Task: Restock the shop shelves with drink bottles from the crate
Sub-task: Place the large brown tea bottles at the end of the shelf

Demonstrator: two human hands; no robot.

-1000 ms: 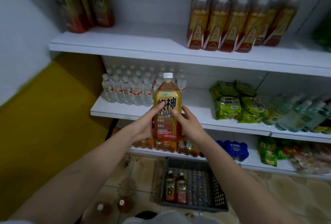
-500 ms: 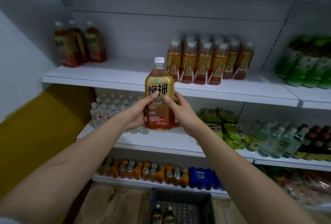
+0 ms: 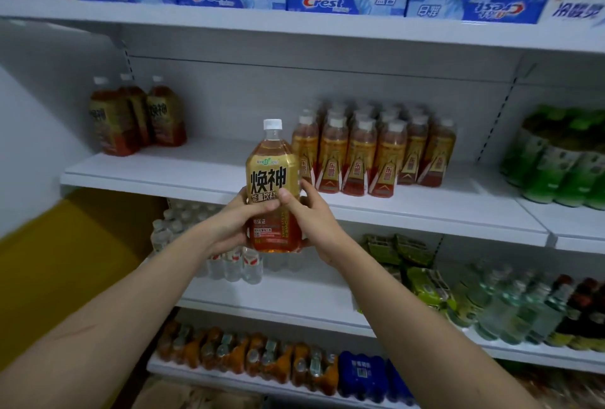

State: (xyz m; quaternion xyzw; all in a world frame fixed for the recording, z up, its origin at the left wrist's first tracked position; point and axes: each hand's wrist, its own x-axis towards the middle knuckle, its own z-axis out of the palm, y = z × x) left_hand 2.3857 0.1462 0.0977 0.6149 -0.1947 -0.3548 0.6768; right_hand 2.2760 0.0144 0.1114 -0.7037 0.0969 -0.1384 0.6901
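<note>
Fingers [image 3: 262, 204] of both hands grip one energy drink bottle [image 3: 273, 192] upright, not yet shelved beside three matching bottles [image 3: 136, 117]; crate unseen.

Arms: we reach both bare forearms forward and up, converging at centre.
Left hand [image 3: 229, 228]: our fingers curl round the bottle [image 3: 273, 186] from its left side, thumb across the front label.
Right hand [image 3: 314, 222]: we grip the right side, thumb on the label.
</note>
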